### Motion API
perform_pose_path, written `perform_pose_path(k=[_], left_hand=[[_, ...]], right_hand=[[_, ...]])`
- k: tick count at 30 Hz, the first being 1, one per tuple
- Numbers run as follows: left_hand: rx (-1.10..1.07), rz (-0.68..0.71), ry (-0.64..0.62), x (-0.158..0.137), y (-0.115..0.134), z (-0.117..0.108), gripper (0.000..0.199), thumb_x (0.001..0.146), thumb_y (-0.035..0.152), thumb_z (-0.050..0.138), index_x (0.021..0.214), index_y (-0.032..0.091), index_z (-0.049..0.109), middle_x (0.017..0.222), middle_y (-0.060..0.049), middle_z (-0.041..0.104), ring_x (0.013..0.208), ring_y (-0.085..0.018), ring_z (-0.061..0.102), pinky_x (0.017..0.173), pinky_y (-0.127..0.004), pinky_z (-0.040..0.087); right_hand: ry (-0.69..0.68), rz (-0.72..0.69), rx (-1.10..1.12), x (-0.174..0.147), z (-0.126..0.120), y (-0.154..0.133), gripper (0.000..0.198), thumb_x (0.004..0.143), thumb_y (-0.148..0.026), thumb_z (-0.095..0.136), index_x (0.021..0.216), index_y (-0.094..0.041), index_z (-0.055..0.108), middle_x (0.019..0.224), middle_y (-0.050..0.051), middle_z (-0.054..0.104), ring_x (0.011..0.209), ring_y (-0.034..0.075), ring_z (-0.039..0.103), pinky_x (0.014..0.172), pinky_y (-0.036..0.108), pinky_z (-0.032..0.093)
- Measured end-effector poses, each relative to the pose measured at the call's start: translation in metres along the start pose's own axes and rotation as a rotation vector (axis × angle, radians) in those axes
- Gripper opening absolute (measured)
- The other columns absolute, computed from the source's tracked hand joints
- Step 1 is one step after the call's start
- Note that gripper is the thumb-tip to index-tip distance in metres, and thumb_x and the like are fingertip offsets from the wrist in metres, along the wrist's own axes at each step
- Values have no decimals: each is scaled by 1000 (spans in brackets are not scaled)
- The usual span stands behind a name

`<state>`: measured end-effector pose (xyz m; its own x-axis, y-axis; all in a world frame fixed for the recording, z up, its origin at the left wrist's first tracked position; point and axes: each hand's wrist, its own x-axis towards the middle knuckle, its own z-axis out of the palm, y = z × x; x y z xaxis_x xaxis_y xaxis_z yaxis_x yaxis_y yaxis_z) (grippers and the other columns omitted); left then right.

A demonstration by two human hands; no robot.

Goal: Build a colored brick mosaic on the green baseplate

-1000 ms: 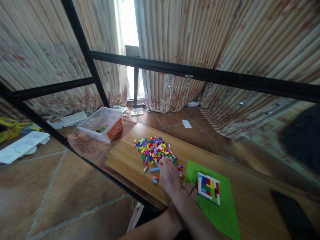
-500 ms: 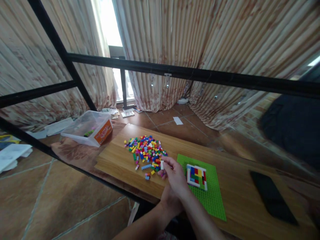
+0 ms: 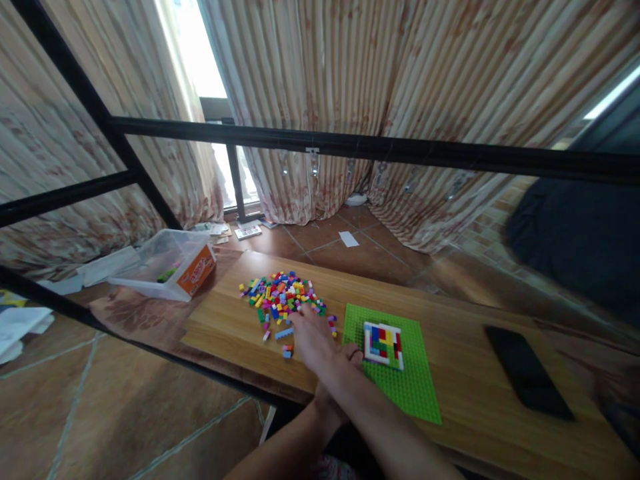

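My right hand (image 3: 311, 337) reaches over the front of a heap of small toy building bricks (image 3: 285, 291), fingers stretched forward among them. No held brick shows in it. My left hand (image 3: 353, 353) is crossed beneath the right forearm and mostly hidden by it. Its curled fingers rest by the left edge of a green baseplate (image 3: 417, 383); what they hold, if anything, cannot be made out. On the baseplate sits a square brick build (image 3: 383, 345) with a white border and red, blue, yellow and green bricks inside.
A long light blue brick (image 3: 284, 333) and a few loose ones lie before the heap on the wooden table (image 3: 230, 333). To the right is a black flat object (image 3: 527, 373). A clear plastic bin (image 3: 150, 287) with an orange label stands left. A black metal bar (image 3: 350, 141) crosses behind.
My right hand has moved left and forward from beside the baseplate to the heap. The white brick seen at my fingers earlier no longer shows. The left hand now lies right of the right hand.
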<state>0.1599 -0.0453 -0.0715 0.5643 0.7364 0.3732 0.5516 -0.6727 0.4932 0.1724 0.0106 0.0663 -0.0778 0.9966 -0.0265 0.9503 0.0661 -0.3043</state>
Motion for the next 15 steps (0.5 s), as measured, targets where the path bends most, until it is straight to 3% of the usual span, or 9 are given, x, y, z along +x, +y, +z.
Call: perform_pose_path(k=[3,7,12,15], left_hand=[[73,74,-31,3,-7,1,32,89,18,48,116,22,64,118,-8,65,105,-23,61,93,-42,54],[128,82,9,4,-10,3,34,85,14,51,116,22,63,118,-7,65,107,-22,60,94,-41,53],[144,161,97,6,-11,-2,32,85,14,49,112,21,64,113,-7,67,105,-21,62,90,-39,55],[107,182,95,8,-7,-10,30,87,16,47,112,19,64,112,-8,66,103,-22,62,89,-40,55]], right_hand=[[-88,-118,-55,7,1,-14,27,90,-9,46,100,-18,69,109,10,61,86,18,66,68,26,50],[-136,-143,-53,17,7,-19,28,89,-6,44,98,-13,70,105,13,64,90,21,67,70,30,53],[-73,-167,0,15,5,-20,29,92,-8,40,105,-14,65,106,10,65,98,20,64,76,29,51],[102,-140,177,-3,-8,-17,23,93,-17,46,107,-19,64,108,6,66,100,18,61,82,28,49]])
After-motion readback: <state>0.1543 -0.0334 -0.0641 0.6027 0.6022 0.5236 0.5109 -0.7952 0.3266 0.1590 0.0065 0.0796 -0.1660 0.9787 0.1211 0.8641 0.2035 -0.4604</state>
